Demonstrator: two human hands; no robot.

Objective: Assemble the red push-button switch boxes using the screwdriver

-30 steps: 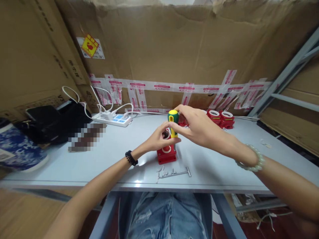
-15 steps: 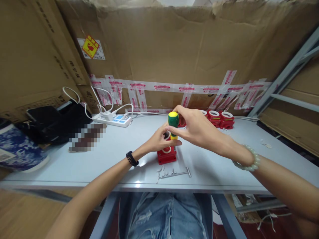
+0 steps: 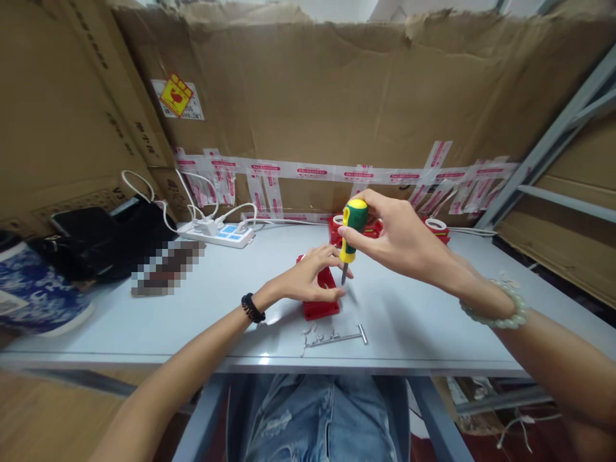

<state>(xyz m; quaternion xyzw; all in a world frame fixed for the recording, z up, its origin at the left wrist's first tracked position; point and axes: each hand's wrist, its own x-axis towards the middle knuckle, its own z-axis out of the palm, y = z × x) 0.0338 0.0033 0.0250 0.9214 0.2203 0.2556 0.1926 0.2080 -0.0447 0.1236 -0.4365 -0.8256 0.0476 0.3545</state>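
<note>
Well to the left of the red block (image 3: 321,310), a blue-and-white container (image 3: 43,289) and then a white power strip (image 3: 231,236) stand on the worktop (image 3: 212,308), probably too far off to interfere. Coming in at the block's left, the left hand (image 3: 310,274) lies over its top and near side, its grip loosely curled around it, thumb and a fingertip reaching past its right edge. There lies the likeliest trouble: should the screwdriver (image 3: 352,232) slip, its bare tip could jab either one. So light a hold could also let the block twist or skid under sideways force. In front of the block lie a T-ended metal rod (image 3: 337,340) and small loose pieces (image 3: 310,330); a dragging wrist or a shoved block could scatter them over the near edge. Just right of the block, the screwdriver points down, slightly tilted, its handle held in the grip of the right hand (image 3: 397,234); whether the tip touches anything, I cannot tell. Pressed at that slant, it could skate off and scratch. Behind and right of the block sit more red blocks (image 3: 441,238).
</note>
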